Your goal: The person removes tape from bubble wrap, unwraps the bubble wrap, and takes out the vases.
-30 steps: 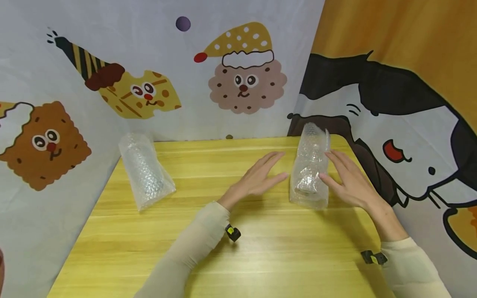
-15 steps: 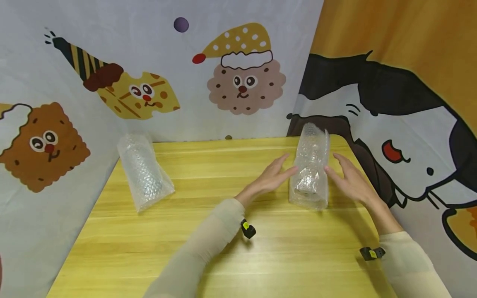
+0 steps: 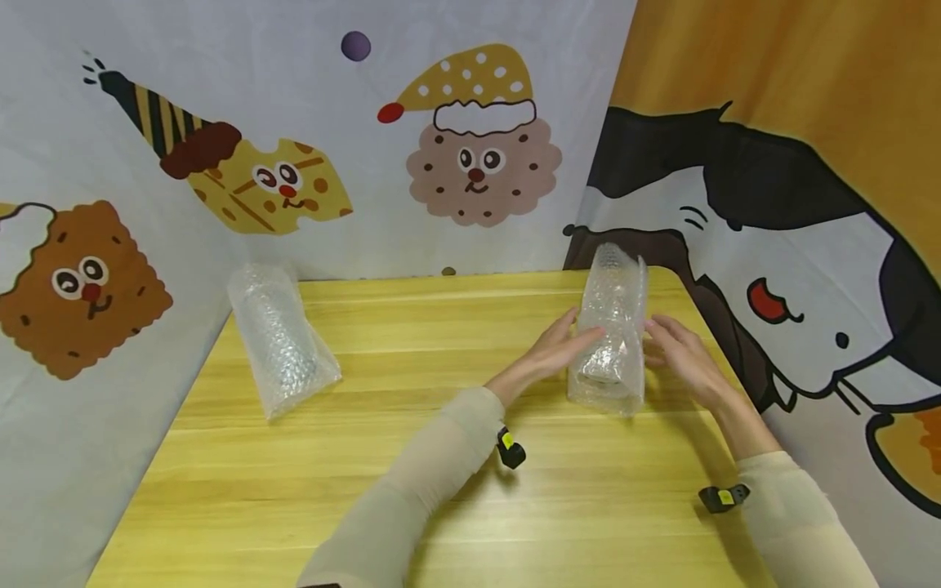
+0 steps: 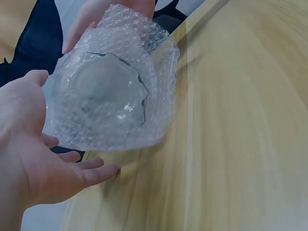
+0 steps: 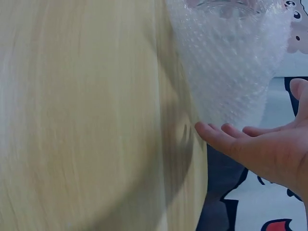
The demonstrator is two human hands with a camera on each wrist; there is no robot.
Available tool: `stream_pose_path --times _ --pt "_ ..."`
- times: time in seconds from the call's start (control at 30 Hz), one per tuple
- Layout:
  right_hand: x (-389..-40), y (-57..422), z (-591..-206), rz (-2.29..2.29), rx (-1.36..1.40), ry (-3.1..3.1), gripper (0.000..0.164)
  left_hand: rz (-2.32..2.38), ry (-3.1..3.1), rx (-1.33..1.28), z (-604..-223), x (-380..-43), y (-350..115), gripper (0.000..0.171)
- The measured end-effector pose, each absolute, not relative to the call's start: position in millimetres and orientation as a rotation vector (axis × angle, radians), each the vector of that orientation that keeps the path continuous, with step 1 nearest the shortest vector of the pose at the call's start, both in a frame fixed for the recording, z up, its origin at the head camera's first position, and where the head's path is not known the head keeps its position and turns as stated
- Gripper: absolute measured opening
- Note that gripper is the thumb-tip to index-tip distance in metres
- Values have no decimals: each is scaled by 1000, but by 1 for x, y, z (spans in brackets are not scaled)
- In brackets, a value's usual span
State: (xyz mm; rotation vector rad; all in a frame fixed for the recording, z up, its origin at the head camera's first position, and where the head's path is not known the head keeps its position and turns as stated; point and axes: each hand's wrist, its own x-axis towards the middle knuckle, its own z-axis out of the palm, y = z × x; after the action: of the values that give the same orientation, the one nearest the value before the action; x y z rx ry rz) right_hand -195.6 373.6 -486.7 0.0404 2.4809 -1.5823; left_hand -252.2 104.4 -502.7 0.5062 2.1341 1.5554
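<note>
A bubble-wrapped package (image 3: 608, 363) stands on the yellow wood-grain table (image 3: 588, 523) at its far right. Through the wrap, the left wrist view shows a clear, round glass-like base with a faceted edge. My left hand (image 3: 553, 349) is at the package's left side, thumb overlapping the wrap in the head view and fingers spread around it. On the opposite side, my right hand (image 3: 685, 358) has its fingers extended, fingertips right by the wrap. The right wrist view shows that hand (image 5: 269, 149) palm toward the package with relaxed fingers.
Another bubble-wrapped package (image 3: 283, 343) lies at the table's far left. A white cloth backdrop (image 3: 309, 49) with cartoon figures hangs behind the table, and a printed orange and black panel (image 3: 794, 73) covers the right side.
My left hand has moved right, from beside the package to its left side. My right hand has shifted slightly down and then inward, its fingers closer together. The packages stay put.
</note>
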Motion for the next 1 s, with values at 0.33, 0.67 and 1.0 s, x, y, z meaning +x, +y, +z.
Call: stream_pose_path --times 0.33,0.67,1.0 --pt "-202 368 -495 -1738 149 2266 88 1636 2042 399 -506 -249 116 97" --pt "-203 361 -498 -1804 249 2186 97 1662 2060 388 -509 -249 119 99" --pt "-204 354 -500 -1830 265 2198 97 1665 2121 361 -510 -245 118 93"
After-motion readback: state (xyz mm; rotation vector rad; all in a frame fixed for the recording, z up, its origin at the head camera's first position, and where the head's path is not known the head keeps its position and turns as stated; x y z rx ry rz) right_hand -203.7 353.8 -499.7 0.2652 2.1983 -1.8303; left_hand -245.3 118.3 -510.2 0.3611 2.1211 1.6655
